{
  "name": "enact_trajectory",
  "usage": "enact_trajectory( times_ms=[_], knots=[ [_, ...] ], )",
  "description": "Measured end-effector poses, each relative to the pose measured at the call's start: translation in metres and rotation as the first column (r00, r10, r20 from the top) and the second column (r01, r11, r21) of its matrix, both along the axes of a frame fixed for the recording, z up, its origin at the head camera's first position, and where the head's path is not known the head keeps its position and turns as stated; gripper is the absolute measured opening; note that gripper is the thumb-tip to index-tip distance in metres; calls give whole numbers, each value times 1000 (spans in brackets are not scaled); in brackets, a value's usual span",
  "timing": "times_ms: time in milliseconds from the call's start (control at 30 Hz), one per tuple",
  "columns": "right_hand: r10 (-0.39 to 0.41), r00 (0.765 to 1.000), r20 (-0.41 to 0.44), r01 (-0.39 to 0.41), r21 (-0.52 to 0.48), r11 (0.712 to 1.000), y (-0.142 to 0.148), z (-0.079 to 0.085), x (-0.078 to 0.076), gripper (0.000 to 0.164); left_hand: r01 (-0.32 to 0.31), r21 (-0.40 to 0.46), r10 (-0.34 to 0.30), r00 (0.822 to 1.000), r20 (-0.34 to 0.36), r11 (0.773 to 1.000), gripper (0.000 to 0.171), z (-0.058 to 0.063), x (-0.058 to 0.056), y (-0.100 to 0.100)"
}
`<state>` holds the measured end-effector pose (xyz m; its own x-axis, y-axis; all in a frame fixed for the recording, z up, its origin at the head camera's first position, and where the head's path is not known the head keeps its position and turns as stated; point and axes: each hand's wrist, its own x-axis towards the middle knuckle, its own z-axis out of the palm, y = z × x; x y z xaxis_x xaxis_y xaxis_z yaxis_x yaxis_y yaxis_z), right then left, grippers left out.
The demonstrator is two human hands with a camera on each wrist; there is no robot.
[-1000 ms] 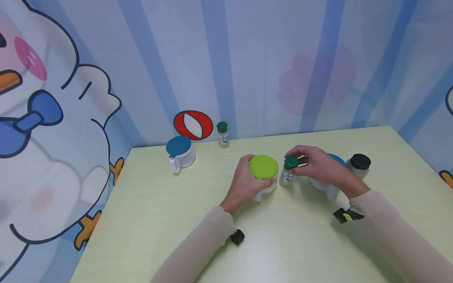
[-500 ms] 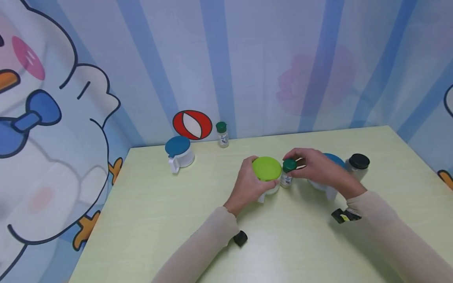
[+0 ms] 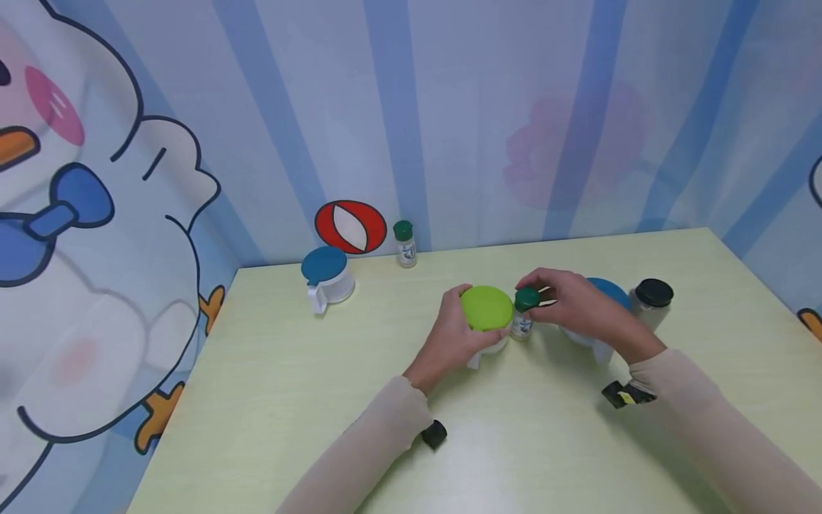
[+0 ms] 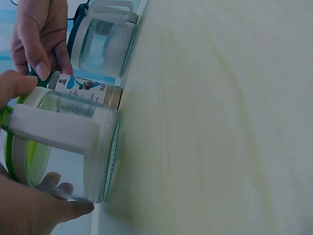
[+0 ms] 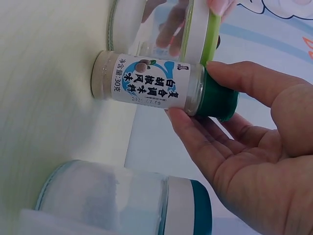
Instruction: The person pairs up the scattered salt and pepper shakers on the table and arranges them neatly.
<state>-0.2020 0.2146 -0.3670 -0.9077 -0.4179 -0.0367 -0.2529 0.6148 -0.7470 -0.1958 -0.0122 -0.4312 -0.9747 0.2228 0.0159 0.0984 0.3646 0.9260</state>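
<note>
My left hand (image 3: 447, 346) grips a glass seasoning jar (image 4: 71, 154) with a lime-green lid and a white handle, fingers and thumb around its sides. My right hand (image 3: 574, 305) pinches a small spice shaker (image 5: 151, 81) by its dark green cap, thumb on one side and fingers on the other. The shaker stands upright, right up against the lime-lidded jar, with its printed label and pale powder showing in the right wrist view. Partly hidden behind my right hand is a blue-lidded seasoning jar (image 3: 610, 291) holding white contents.
A black-lidded jar (image 3: 653, 293) is at the right, beside the blue-lidded one. Toward the back left stand another blue-lidded jar (image 3: 324, 265) with a handle and a second green-capped shaker (image 3: 406, 246). A cartoon-printed curtain (image 3: 475, 128) borders the pale table (image 3: 289, 400).
My left hand has moved the lime-lidded jar a little right, closing the gap to the shaker. The shaker, tilted slightly before, now looks more upright in my right hand.
</note>
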Motion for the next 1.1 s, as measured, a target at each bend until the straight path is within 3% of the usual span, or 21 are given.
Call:
enact_trajectory(
  times_ms=[200,500,1100],
  knots=[
    [-1,1000,2,1,3,1000,-1,1,0,40,57,51,-61,996,66,997,94,5,0,-10],
    [6,1000,20,-6,-18,1000,0,1,0,45,162,118,-174,980,101,980,91,6,-2,-23],
    [4,1000,13,-4,-2,1000,-1,1,-2,41,126,107,-134,989,67,986,91,-1,0,-20]
  ],
)
